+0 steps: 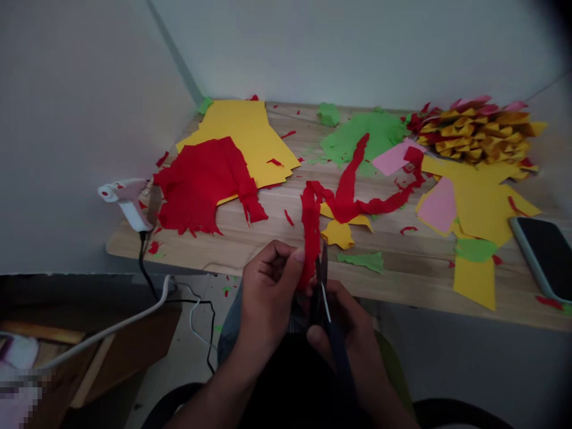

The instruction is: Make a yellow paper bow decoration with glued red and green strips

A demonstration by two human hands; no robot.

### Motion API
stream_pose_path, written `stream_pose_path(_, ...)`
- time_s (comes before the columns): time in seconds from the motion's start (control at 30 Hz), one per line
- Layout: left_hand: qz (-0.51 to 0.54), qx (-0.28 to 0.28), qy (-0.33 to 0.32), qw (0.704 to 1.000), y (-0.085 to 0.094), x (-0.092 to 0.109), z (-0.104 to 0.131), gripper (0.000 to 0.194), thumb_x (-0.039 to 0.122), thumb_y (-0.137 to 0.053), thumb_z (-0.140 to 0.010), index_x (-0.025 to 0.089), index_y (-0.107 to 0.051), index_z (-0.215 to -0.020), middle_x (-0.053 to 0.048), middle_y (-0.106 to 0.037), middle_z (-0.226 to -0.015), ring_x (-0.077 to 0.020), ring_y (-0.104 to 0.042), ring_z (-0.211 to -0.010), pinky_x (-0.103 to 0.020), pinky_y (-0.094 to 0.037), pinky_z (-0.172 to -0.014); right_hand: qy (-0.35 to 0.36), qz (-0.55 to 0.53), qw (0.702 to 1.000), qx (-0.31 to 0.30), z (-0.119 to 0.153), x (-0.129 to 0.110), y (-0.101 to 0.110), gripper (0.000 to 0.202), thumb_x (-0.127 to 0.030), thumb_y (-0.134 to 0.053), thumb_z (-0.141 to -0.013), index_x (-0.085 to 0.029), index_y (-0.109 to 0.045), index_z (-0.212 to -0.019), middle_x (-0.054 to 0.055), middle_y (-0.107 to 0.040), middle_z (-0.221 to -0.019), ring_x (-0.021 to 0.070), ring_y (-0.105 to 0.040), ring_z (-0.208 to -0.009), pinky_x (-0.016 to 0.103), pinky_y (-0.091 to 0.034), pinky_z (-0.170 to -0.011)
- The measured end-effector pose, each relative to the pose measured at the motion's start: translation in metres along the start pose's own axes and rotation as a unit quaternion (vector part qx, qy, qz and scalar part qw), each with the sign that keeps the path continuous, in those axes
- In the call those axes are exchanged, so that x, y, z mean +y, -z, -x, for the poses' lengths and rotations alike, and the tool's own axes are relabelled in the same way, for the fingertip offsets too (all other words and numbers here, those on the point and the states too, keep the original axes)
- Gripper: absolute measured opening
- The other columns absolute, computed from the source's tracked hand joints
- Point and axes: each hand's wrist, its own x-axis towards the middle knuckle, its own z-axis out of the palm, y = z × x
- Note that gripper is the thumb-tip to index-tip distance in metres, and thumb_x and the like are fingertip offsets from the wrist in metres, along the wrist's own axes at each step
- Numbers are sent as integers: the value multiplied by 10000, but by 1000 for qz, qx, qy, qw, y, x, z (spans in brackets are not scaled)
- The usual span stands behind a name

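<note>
My left hand [270,292] pinches the near end of a long red crepe paper strip [310,229] between thumb and fingers, just past the table's front edge. The strip runs back over the table and bends to the right in a loose zigzag. In my right hand [353,328] is a pair of scissors [323,274], dark-handled, blades pointing away from me and slightly apart, close beside the strip's right edge. Whether the blades touch the paper I cannot tell. A small yellow folded paper piece [338,234] lies just beyond the blade tips.
Red crepe sheets [201,185] overlap yellow paper [250,131] at left, near a hot glue gun [127,199] with a cord. Green crepe [364,134] lies at the back. At right are folded yellow paper pieces [478,131], yellow cutouts [478,196] and a phone [545,256].
</note>
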Motion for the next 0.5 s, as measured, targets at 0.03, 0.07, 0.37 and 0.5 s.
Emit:
stream_pose_path(0.03, -4, 1, -1, 1000, -1, 0, 1, 230, 297, -696, -807, 181, -550, -673, 54, -588, -505, -69, -523, -412, -154, -438, -425, 4, 0, 1000, 9, -1, 0, -1, 349, -289, -756, -774, -287, -627, -1098, -15, -709, -902, 136, -651, -757, 210, -537, -671)
stream_pose_path(0.07, -7, 5, -3, 1000, -1, 1, 1, 232, 298, -703, -800, 179, -557, -664, 50, -593, -509, -71, -528, -417, -154, -438, -425, 7, 3, 1000, 17, -2, 0, -2, 350, -284, -759, -765, -281, -629, -1091, -11, -718, -902, 141, -662, -757, 216, -546, -672)
stream_pose_path(0.37, -1, 21, 2, 1000, -3, 1, 3, 241, 316, -713, -783, 182, -567, -647, 37, -594, -495, -75, -533, -414, -158, -438, -417, 21, 11, 998, 56, -9, 0, -4, 332, -226, -770, -709, -280, -673, -1021, -23, -755, -865, 136, -717, -758, 221, -592, -696)
stream_pose_path(0.5, 3, 17, 12, 1000, -2, 0, 2, 255, 343, -723, -785, 183, -568, -659, 33, -599, -493, -77, -542, -419, -153, -436, -414, 23, 29, 997, 73, -10, 3, -4, 318, -248, -765, -714, -264, -673, -1018, -8, -768, -842, 152, -726, -732, 238, -600, -671)
